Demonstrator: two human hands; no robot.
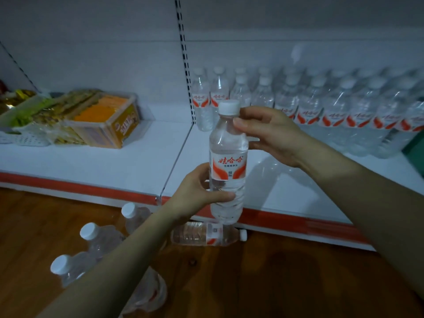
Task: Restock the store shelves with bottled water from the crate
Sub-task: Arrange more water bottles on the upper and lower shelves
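While rows of shelf bottles (308, 104) stood past my right hand (270, 136), I judged the job partly done: floor bottles (101, 239) waited below my left hand (197, 193), one lying on its side. The water bottle (228, 161) stood upright between both hands, in front of the shelf (286, 187). My left hand curled round its lower part; my right hand pinched it just under the cap (229, 107). I saw no crate.

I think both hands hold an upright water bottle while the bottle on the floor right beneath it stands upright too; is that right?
Not quite. The head view shows the floor bottle lying on its side, cap toward the right. The rest holds: the left hand and right hand both hold the upright water bottle.
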